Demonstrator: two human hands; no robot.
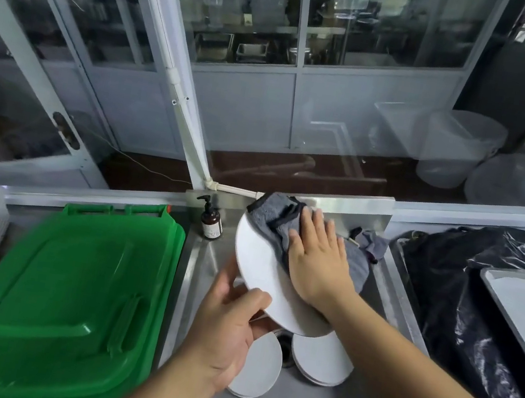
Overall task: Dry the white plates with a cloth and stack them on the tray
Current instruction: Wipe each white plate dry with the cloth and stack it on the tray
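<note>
White plate (259, 261), grey cloth (279, 224), green bin lid (65, 287), black bag (466, 302), brown bottle (211, 221).

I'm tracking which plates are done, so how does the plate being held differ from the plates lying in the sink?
The held plate is lifted and tilted above the sink; the sink plates lie flat at its bottom. The held plate is gripped by the left hand while the right hand presses a grey cloth on it; the sink plates are untouched. All are round and white.

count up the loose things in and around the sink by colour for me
white: 3 – held plate, two plate stacks in the sink
grey: 1 – cloth
green: 1 – bin lid
brown: 1 – pump bottle
black: 1 – plastic bag
total: 7
</note>
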